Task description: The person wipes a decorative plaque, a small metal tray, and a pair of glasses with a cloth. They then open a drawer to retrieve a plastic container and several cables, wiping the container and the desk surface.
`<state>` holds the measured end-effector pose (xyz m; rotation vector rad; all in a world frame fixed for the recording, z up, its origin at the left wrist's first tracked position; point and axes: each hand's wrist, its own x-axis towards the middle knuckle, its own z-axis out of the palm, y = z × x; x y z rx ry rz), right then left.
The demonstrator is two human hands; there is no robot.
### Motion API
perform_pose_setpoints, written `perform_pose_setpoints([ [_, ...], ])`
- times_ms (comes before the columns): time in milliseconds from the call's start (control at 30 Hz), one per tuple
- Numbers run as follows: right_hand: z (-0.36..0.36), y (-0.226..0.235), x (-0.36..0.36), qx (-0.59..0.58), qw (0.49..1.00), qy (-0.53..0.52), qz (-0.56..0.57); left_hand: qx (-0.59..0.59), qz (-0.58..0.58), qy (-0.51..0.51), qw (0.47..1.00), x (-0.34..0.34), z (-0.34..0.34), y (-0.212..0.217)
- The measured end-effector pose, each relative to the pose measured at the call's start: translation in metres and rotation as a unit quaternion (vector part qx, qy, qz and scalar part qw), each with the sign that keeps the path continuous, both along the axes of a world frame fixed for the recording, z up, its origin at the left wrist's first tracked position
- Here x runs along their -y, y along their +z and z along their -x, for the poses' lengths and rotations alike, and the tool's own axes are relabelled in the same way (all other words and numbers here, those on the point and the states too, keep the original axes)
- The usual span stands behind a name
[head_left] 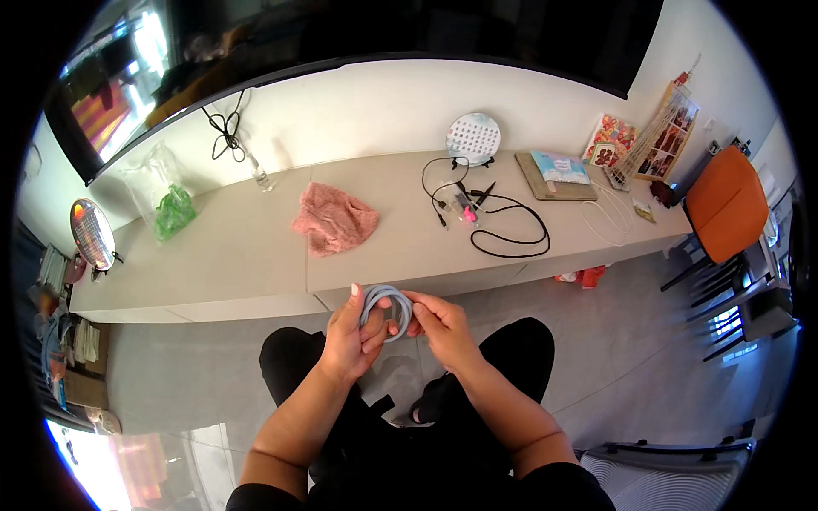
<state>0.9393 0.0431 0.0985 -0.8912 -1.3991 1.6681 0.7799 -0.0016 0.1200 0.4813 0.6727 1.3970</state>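
Note:
A grey-blue cable [385, 291], wound into a small round coil of several loops, is held between my two hands in front of the cabinet's front edge. My left hand [344, 342] grips the coil's left side, with its thumb pointing up and its fingers passing through the ring. On the other side, my right hand [445, 332] pinches the loops between thumb and fingers. The cable's ends cannot be made out. Beyond my hands, a crumpled pink fluffy cloth [335, 220] lies on the long beige cabinet [247, 264].
Loose black cables [511, 254] and a white cord [607, 220] lie on the cabinet's right half. A laptop-like flat item [545, 189], a round patterned plate [474, 139] and a bag with green contents [175, 213] stand further back. An orange chair [726, 204] is at right.

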Motion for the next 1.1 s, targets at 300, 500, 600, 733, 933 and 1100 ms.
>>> perform_pose_setpoints([
  [300,-0.024,0.004,-0.006,-0.030,0.993,0.056,0.100,-0.012,0.039,0.003,0.999,-0.012,-0.001,-0.010],
  [500,-0.042,0.016,-0.011,0.045,0.998,-0.010,-0.032,-0.237,0.047,0.047,0.969,-0.013,-0.011,-0.012],
  [600,-0.055,0.022,-0.023,0.067,0.996,-0.067,-0.006,-0.307,0.026,-0.005,0.951,-0.013,-0.011,-0.018],
  [733,-0.064,0.025,-0.036,0.066,0.990,-0.108,-0.054,-0.313,0.016,-0.093,0.945,-0.012,-0.012,-0.015],
  [933,-0.077,0.025,-0.047,0.051,0.991,-0.120,-0.027,-0.295,0.006,-0.199,0.935,-0.004,0.003,-0.019],
  [1100,-0.071,0.027,-0.038,-0.020,0.989,-0.145,-0.001,-0.249,0.073,-0.098,0.961,-0.009,-0.002,-0.023],
])
